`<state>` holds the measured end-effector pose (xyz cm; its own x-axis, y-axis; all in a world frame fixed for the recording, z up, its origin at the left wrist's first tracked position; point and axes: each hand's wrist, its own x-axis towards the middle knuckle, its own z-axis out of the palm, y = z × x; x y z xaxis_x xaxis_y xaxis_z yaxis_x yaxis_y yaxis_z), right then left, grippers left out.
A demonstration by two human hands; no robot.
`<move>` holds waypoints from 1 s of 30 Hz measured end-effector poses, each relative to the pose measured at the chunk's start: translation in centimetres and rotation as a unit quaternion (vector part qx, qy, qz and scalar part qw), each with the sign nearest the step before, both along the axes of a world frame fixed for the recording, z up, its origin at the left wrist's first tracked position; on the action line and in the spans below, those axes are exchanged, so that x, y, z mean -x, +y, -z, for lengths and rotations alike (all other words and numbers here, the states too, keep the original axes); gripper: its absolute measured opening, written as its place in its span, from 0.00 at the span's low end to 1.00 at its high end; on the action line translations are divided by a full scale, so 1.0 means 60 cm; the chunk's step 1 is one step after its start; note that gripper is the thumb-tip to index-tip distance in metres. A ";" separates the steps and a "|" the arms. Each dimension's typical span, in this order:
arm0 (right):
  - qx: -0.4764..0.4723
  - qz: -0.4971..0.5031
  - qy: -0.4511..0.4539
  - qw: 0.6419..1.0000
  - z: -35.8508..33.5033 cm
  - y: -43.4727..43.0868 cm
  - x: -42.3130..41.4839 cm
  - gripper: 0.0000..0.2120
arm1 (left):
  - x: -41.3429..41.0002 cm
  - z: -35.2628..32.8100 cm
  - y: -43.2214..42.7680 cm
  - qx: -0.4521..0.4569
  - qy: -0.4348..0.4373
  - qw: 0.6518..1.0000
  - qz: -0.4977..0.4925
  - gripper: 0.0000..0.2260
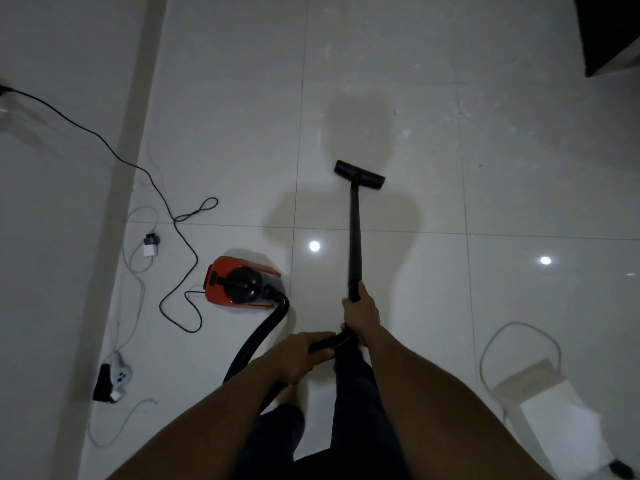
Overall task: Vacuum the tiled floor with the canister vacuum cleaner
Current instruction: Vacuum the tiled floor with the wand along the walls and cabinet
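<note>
The right hand (360,313) has its fingers wrapped round the black rigid wand (355,237), whose flat black floor head (359,174) rests on the glossy white tiled floor (485,306) ahead. The left hand (301,355) grips the black ribbed hose (275,318), which leads to the red-and-black canister vacuum cleaner (242,282) on the floor to the left. The hose's lower stretch is hidden behind the left forearm.

The room is dim, and the picture is soft and grainy with a grey cast. Light from above mirrors as two small white glare spots (314,246) on the glossy floor (433,98), and the person's broad shadow (346,209) falls forward. Wide-angle bending tilts the wall (52,202) at left, where detail blurs.
</note>
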<state>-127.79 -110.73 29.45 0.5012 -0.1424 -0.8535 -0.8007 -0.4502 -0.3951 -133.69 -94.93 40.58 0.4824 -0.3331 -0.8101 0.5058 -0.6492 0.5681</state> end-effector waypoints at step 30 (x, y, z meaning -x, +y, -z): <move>-0.020 -0.094 -0.043 0.994 0.020 0.062 -0.798 0.32 | -0.728 0.102 0.026 -0.003 0.005 0.997 -0.071 0.24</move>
<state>-79.92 -107.03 28.22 0.5867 -0.0057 -0.8098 -0.6666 -0.5713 -0.4789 -90.01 -93.39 34.43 0.5163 -0.2572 -0.8169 0.5990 -0.5732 0.5591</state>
